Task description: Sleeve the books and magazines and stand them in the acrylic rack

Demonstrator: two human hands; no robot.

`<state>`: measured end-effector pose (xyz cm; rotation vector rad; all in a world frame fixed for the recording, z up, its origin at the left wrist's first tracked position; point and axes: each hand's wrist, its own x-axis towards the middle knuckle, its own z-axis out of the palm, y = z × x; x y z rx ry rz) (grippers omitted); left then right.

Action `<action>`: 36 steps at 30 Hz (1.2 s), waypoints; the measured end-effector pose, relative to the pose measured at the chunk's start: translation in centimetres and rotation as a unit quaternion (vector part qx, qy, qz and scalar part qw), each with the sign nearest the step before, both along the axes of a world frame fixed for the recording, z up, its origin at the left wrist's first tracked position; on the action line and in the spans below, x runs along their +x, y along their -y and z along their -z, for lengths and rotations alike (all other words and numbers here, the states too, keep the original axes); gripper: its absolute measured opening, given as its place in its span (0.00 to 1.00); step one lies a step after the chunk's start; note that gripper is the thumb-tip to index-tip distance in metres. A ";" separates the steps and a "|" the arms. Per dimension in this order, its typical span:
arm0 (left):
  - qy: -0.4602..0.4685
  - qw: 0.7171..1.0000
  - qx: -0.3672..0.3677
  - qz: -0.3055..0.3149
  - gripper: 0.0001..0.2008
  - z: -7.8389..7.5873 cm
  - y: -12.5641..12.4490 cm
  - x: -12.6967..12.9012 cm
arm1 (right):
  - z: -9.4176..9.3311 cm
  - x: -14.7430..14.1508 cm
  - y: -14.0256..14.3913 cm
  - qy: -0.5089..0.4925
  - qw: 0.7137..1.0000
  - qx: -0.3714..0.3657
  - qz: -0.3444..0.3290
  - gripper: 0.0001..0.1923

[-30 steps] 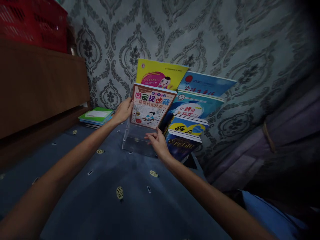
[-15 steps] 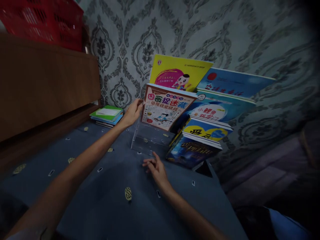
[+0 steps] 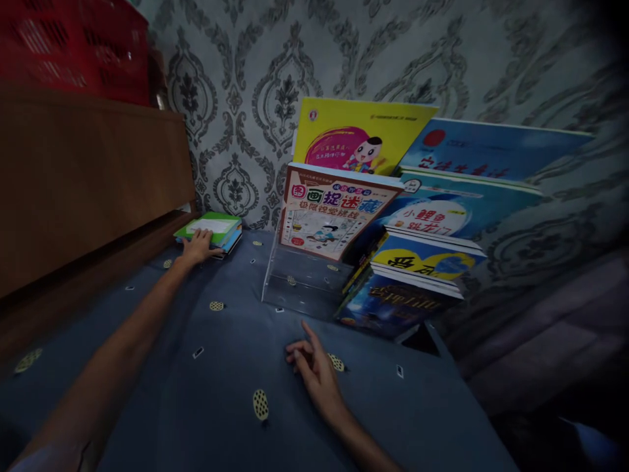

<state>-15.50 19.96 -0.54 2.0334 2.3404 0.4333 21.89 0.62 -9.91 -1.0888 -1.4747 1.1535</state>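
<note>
My left hand [image 3: 200, 248] lies on the near side of a small stack of books [image 3: 223, 223], its fingers spread over the green top cover. The thumb reaches along the stack's front edge. My right hand [image 3: 317, 370] hovers near the tablecloth, holding nothing, fingers loosely curled but apart. Beyond it stands a clear tiered book rack [image 3: 295, 278]. A brown-bordered picture book [image 3: 327, 213] leans in its left side, with a yellow book [image 3: 363, 131] behind. On the right side are a blue book [image 3: 491, 151], a teal book [image 3: 472, 203] and thick dark-blue books [image 3: 398, 305].
A wooden cabinet [image 3: 93, 183] borders the left side, with a red plastic basket [image 3: 78, 52] on top. The grey-blue tablecloth [image 3: 206, 400] has pineapple prints. Patterned wallpaper [image 3: 216, 118] rises behind. The table's right edge slopes down past the rack.
My left hand has moved from the brown-bordered book's left edge down and left onto the small stack. My right hand stays low in front of the rack. The view has shifted slightly.
</note>
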 end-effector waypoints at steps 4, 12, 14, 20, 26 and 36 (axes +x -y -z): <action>-0.108 0.993 -0.017 0.039 0.31 0.1 -0.4 -1.4 | -0.1 0.2 0.1 0.012 1.000 0.000 -0.008 0.29; -0.161 0.984 0.021 0.073 0.25 0.6 0.9 -2.4 | 0.4 0.5 0.2 0.032 0.999 -0.002 -0.018 0.32; -0.174 0.981 0.028 0.080 0.24 0.4 1.1 -2.3 | 0.6 0.5 0.1 0.038 0.999 -0.002 -0.015 0.31; -0.225 0.968 0.028 0.110 0.21 -0.4 3.2 -0.9 | 0.9 0.5 -0.1 0.036 0.999 0.008 -0.022 0.30; -0.263 0.956 0.021 0.126 0.19 -0.4 6.9 1.6 | 0.5 0.5 -0.1 0.041 0.998 0.020 -0.037 0.29; -0.262 0.955 -0.018 0.136 0.17 -0.4 13.6 7.0 | 0.8 0.4 -0.3 0.034 0.998 0.033 -0.034 0.27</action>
